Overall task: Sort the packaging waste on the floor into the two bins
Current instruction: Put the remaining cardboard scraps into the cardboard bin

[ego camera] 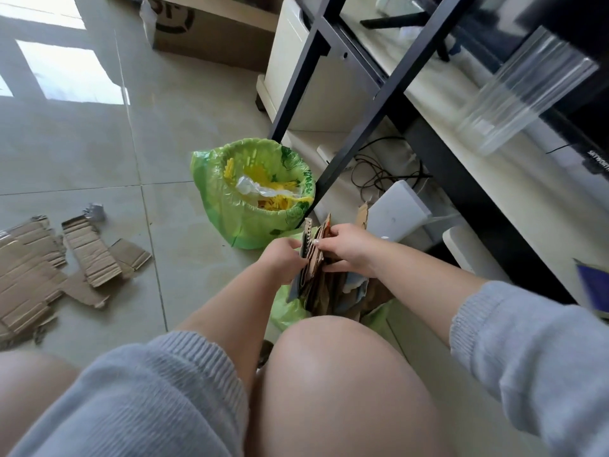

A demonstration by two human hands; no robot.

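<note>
Two bins lined with green bags stand by the black desk leg. The far bin [216,206] is open and holds clear plastic film and yellow scraps. The near bin [286,311] is mostly hidden by my knee and is stuffed with upright cardboard pieces [314,268]. My left hand [283,260] grips those pieces from the left, and my right hand [349,247] pinches their top edge from the right. Flattened torn cardboard [43,275] lies on the floor tiles at the left, with a small crumpled grey scrap [95,212] beside it.
A black desk frame [333,150] rises right of the bins, with cables, a power strip and a white box [395,209] under it. A large cardboard box [211,31] stands at the back. My knees fill the foreground.
</note>
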